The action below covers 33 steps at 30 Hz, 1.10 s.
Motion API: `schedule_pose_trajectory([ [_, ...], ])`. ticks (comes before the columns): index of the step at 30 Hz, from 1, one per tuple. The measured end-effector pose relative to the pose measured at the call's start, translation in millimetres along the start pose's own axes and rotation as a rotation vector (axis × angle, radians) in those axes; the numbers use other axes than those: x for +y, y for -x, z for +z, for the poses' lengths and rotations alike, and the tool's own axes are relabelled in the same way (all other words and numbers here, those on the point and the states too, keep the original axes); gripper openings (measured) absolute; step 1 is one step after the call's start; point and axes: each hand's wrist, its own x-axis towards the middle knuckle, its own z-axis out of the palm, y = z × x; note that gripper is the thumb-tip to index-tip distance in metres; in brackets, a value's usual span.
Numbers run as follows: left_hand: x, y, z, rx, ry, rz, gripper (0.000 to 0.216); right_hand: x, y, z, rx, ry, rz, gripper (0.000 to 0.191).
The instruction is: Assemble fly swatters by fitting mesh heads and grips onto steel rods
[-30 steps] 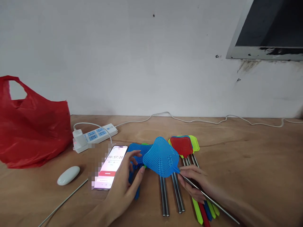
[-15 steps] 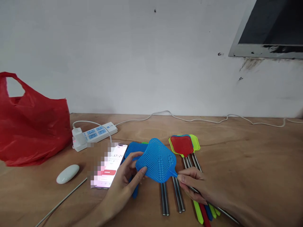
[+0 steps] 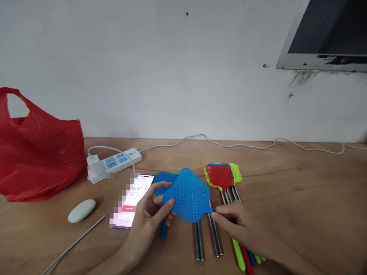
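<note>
A blue fly swatter head (image 3: pixel 187 196), perforated and square, is held up between both hands above the table. My left hand (image 3: pixel 153 214) grips its left corner, thumb on the near face and fingers behind. At its narrow neck, my right hand (image 3: pixel 232 219) pinches with thumb and forefinger; no rod shows beyond that hand. Behind the left fingers lie more blue swatter heads (image 3: pixel 164 178), partly covered, with a bit of green. Bare metal rods (image 3: pixel 198 240) lie below the raised head. To the right rests a pile of swatters topped by a red head (image 3: pixel 220 175).
A lit phone (image 3: pixel 134 202) lies left of my left hand, near a white power strip (image 3: pixel 122 160). Further left are a white oval object (image 3: pixel 82 211), a pale cable (image 3: pixel 74 242) and a red plastic bag (image 3: pixel 43 156). A white cord (image 3: pixel 237 145) runs along the wall.
The blue swatter head has shifted slightly left. The metal rod that ran from my right hand toward the lower right is no longer visible. My right hand has moved slightly left too.
</note>
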Motion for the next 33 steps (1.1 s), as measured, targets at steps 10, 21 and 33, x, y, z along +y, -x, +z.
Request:
schedule_pose_trajectory([
  [10,-8,0,0,0.05,0.088,-0.014,0.04,1,2,4,-0.011,0.061,0.035,0.053],
  [21,3,4,6,0.156,0.091,-0.014,0.038,7,2,6,-0.183,-0.23,0.21,0.05],
  [33,5,-13,-12,0.226,0.033,0.038,0.04,10,3,0,0.197,-0.013,0.006,0.052],
])
